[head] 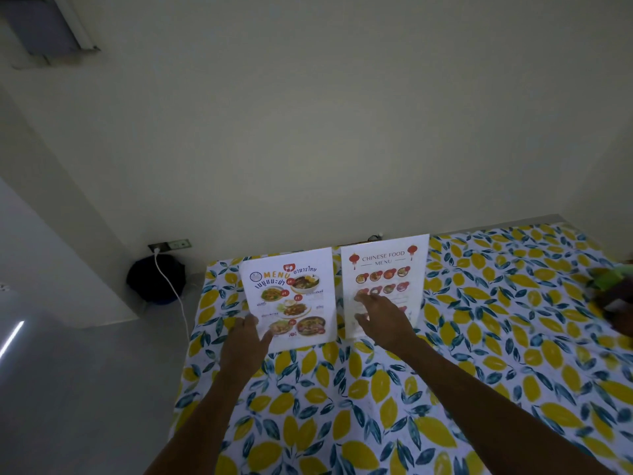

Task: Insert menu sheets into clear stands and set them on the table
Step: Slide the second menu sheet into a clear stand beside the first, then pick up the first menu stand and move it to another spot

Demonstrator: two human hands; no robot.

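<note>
in front of me a plain pale wall (342,114) fills most of the view, dim and greenish in this low light, with a dark window or vent opening (41,25) up in the top left corner. low on it sits a wall socket (169,245) with a white cable (171,289) hanging past a dark round bag-like thing (150,279) on the grey floor (85,389), where a bright streak of light (12,339) shows at far left. the table under me wears a lemon-and-leaf cloth (445,389), running right up near the wall.
</note>
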